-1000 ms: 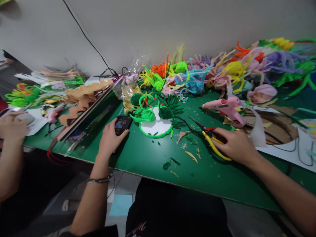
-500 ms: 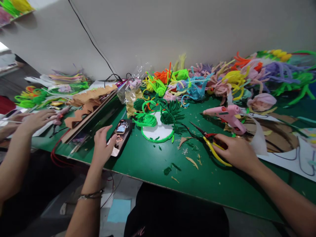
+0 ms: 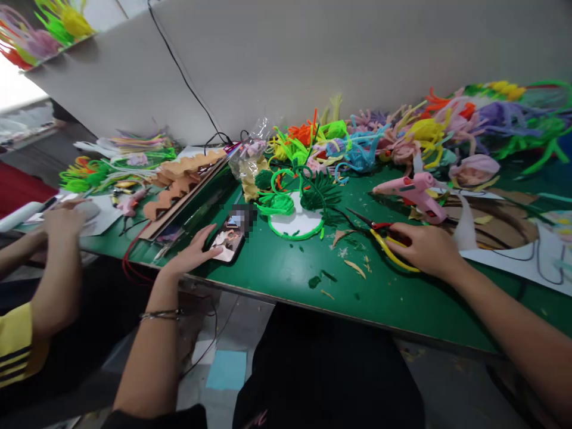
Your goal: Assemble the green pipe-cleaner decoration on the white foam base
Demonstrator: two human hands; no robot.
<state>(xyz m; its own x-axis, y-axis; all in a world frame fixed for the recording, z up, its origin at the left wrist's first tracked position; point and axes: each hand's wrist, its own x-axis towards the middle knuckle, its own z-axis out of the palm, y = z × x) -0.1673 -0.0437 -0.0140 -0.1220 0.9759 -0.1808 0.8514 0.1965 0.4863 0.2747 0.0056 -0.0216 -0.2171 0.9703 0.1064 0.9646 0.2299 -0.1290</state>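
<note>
My left hand [image 3: 190,255] lies flat on the green table [image 3: 286,286], fingers spread, the thumb touching the lit screen of a phone [image 3: 231,233]. My right hand [image 3: 424,249] is closed over the yellow handles of a pair of pliers [image 3: 384,241] that rests on the table with its red-and-black jaws pointing left. Between the hands lies a white disc ringed with green pipe cleaners [image 3: 297,214]. A pink glue gun [image 3: 411,190] lies just beyond my right hand.
Heaps of coloured pipe-cleaner flowers [image 3: 402,137] line the wall behind. Brown wavy cut-outs [image 3: 179,179] and a long board sit left of the phone. Another person's hand [image 3: 62,220] works at the far left. Paper scraps litter the table; a black cable runs down the wall.
My left hand slid off the phone and spread flat beside it; the phone, first gripped, now lies with its screen lit and showing. The right hand stayed on the pliers. The view shifted left.
</note>
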